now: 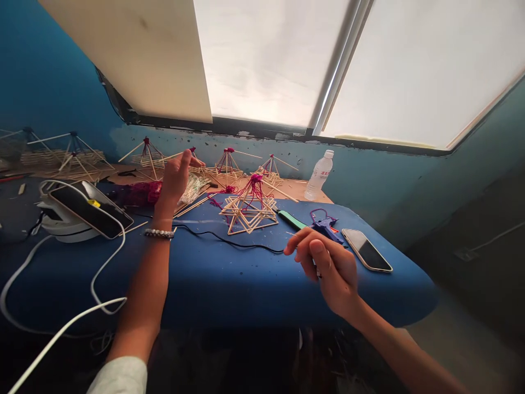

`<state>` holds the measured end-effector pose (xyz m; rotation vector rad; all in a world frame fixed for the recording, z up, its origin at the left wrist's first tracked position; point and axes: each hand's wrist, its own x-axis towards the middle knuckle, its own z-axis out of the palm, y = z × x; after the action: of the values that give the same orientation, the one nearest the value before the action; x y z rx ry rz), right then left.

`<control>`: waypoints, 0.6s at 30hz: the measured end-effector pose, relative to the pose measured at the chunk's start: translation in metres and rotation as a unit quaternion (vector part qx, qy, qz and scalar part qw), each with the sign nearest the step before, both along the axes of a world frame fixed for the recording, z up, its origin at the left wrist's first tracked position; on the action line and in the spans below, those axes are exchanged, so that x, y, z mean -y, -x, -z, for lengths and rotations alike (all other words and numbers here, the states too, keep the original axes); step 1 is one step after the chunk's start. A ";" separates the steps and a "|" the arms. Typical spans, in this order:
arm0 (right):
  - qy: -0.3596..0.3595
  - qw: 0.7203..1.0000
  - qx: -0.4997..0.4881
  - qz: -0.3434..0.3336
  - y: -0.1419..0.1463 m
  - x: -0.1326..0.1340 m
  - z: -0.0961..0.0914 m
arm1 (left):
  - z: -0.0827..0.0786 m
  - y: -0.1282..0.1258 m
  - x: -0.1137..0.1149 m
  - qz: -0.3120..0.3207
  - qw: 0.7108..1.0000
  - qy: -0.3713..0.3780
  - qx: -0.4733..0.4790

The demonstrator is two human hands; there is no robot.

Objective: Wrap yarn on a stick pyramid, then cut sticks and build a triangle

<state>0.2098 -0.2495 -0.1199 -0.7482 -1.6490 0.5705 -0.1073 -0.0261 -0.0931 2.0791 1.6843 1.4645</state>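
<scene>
My left hand [177, 176] is raised over the back of the table, its thumb and a finger apart and nothing visible between them. Just behind it shows the magenta-tied top of a stick pyramid [193, 149]. My right hand [328, 265] hovers above the front right of the table with its fingers curled in. A small dark and shiny bit shows under those fingers, too little to name. Between the hands stands a frame of thin wooden sticks [250, 213], its peak bound with magenta yarn [256, 179]. A green-handled cutter [292, 220] and a blue glue gun [328, 229] lie beyond my right hand.
More stick frames [227, 164] line the wall. A plastic bottle [320, 175] stands at the back right, a phone [366, 250] at the right edge. On the left, another phone [90, 205] leans on a white stand [68, 230] among white cables [102, 273]. A black cord [229, 241] crosses the table.
</scene>
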 end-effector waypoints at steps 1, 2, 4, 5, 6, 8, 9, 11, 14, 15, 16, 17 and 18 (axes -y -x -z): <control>0.002 1.000 0.000 0.006 -0.004 0.000 0.005 | -0.005 -0.012 0.010 0.079 0.996 0.002 0.041; 0.002 1.000 0.002 0.012 -0.008 0.000 0.010 | -0.009 -0.023 0.020 0.149 0.987 0.029 0.049; -0.003 1.000 0.010 0.026 -0.014 -0.001 0.018 | -0.015 -0.040 0.040 0.277 0.954 0.112 0.031; -0.006 0.999 0.013 0.035 -0.017 -0.002 0.021 | -0.017 -0.046 0.048 0.345 0.927 0.143 0.014; -0.008 0.999 0.014 0.041 -0.020 -0.002 0.024 | -0.019 -0.051 0.054 0.406 0.898 0.169 -0.013; -0.001 0.999 0.011 0.047 -0.027 -0.003 0.029 | -0.019 -0.059 0.062 0.480 0.842 0.233 -0.084; 0.006 0.999 0.008 0.049 -0.031 -0.003 0.031 | -0.017 -0.062 0.063 0.504 0.813 0.265 -0.120; 0.028 0.998 0.024 0.059 -0.043 -0.002 0.038 | -0.012 -0.068 0.063 0.527 0.769 0.317 -0.175; 0.063 0.988 0.105 0.094 -0.068 -0.001 0.050 | -0.001 -0.077 0.061 0.517 0.739 0.375 -0.215; 0.077 0.982 0.137 0.107 -0.078 -0.002 0.055 | 0.002 -0.079 0.059 0.510 0.733 0.391 -0.223; 0.093 0.974 0.166 0.119 -0.089 -0.003 0.059 | 0.005 -0.081 0.058 0.506 0.726 0.405 -0.229; 0.105 0.968 0.190 0.130 -0.099 -0.005 0.062 | 0.007 -0.081 0.056 0.507 0.722 0.411 -0.230; 0.110 0.961 0.210 0.141 -0.109 -0.007 0.066 | 0.009 -0.081 0.053 0.510 0.722 0.408 -0.227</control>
<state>0.3192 -0.2423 -0.1855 -1.3159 -1.8361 0.4111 -0.0263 -0.0792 -0.1018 2.1536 0.6430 -0.1412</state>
